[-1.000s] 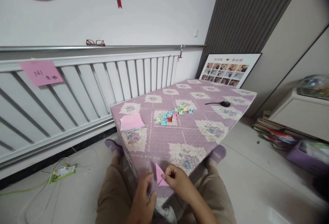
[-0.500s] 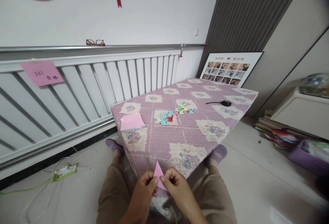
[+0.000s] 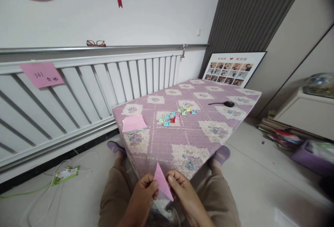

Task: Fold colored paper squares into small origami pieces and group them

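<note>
A folded pink paper triangle (image 3: 162,182) is held over the near corner of the cloth-covered table (image 3: 167,140). My left hand (image 3: 146,189) pinches its left edge between thumb and fingers. On the other side, my right hand (image 3: 181,188) has its thumb and fingers closed at the paper's right edge; how firmly it grips is hard to see. Several small folded paper pieces (image 3: 177,115) in green, blue, pink, red and yellow lie in a group mid-table. A stack of square paper with pink on top (image 3: 134,123) rests at the table's left side.
A black round object with a strap (image 3: 229,104) lies on the right part of the table. Glasses (image 3: 96,43) sit on the pipe above the radiator (image 3: 135,77). A power strip (image 3: 65,175) is on the floor at left.
My right thumb has come off the front of the pink paper and my right hand has shifted slightly right. More of the triangle's face and lower tip shows.
</note>
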`<state>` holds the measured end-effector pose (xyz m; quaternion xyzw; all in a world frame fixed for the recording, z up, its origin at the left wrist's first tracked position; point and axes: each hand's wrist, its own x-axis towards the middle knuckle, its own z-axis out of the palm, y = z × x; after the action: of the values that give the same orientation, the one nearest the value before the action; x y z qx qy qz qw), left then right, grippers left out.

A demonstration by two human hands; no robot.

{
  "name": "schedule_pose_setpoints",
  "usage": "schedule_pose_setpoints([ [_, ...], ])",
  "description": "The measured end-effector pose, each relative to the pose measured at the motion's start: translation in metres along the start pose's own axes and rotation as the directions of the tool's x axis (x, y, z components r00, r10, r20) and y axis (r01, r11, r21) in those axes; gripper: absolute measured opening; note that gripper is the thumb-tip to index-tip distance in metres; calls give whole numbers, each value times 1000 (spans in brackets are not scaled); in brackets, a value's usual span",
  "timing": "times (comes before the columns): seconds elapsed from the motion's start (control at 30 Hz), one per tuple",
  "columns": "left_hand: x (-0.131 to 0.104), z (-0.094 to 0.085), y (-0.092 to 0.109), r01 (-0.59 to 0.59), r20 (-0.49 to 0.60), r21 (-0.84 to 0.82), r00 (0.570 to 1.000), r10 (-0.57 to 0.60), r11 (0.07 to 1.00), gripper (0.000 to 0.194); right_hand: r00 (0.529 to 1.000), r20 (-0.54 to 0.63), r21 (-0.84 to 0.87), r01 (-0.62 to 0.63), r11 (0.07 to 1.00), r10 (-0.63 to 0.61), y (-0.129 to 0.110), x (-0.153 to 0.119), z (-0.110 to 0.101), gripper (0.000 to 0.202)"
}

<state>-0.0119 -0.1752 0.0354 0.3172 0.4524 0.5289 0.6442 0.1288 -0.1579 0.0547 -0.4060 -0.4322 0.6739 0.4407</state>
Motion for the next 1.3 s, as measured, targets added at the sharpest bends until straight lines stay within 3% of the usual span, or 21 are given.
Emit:
schedule_pose_setpoints([
  [0.17,-5,0,4,62,118,-136,992,-46,989,39,982,187,128,-53,990,28,-4,-5,6,40],
  [0.3,-7,-2,4,94,203,-165,977,-60,982,38,972,227,166,-95,982,56,-6,-10,9,43],
  [0.67,-9,-6,7,134,196,-134,975,-107,982,44,984,136,168,-138,976,116,-8,-9,9,35],
  [0.87,-6,-9,1,145,191,-154,975,-114,977,43,998,59,-69,25,997,-21,-6,-7,7,26],
  [0.97,-5,-10,0,144,185,-162,976,-114,976,42,987,138,-237,115,965,-84,-14,-10,5,18],
  [1.1,-5,-13,-1,175,195,-174,971,-140,969,45,955,280,-431,216,876,-98,-31,-17,1,19],
  [1.3,-5,-13,1,244,193,-190,959,-207,951,48,915,375,-620,367,693,-150,-38,-20,-5,37],
])
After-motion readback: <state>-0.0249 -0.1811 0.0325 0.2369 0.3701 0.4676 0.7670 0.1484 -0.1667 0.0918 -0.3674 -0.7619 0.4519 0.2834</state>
